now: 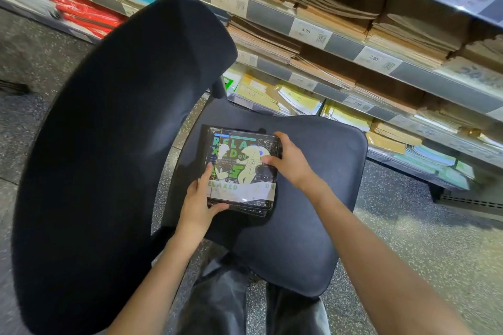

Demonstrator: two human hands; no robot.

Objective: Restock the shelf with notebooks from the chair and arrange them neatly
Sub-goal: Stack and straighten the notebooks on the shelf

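Note:
A small stack of black notebooks (239,166) with green and cream cartoon covers, wrapped in clear plastic, lies on the seat of a black office chair (313,198). My left hand (198,204) grips the stack's near left corner, thumb on the front edge and index finger along the left side. My right hand (288,160) holds the right edge, thumb on the cover and fingers curled over the far right corner. The shelf (353,49) rises behind the chair, packed with brown and yellow notebooks.
The chair's tall black backrest (109,144) stands at the left. Price tags (310,32) line the shelf edges. Red packs (84,13) sit on a shelf at the upper left. My dark trouser legs (226,302) show below, over a speckled grey floor (408,239).

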